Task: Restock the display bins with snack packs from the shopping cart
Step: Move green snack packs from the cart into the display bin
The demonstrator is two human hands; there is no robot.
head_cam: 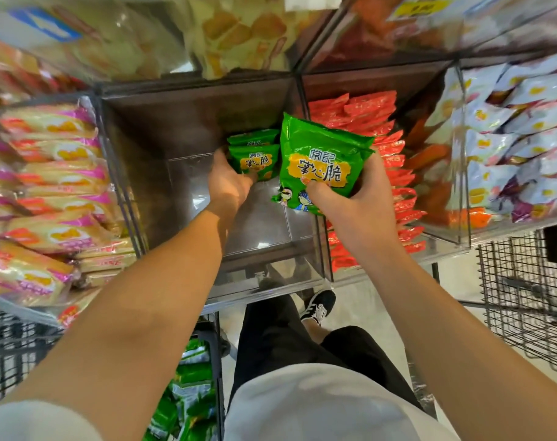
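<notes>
Pink-and-yellow packets [54,173] lie stacked in overlapping rows at the far left. Red packets [385,148] stand on edge in a tight row to the right of centre, with darker orange-red ones [430,157] just beside them. White-and-blue packets with yellow marks [519,128] are heaped at the far right. Along the top, blurred bags of pale yellow biscuits [239,30] fill an upper tier. Below, 1 black-and-white sneaker [318,307] rests on a pale floor [382,313], above black trousers [283,342] and a white shirt [318,405].
</notes>
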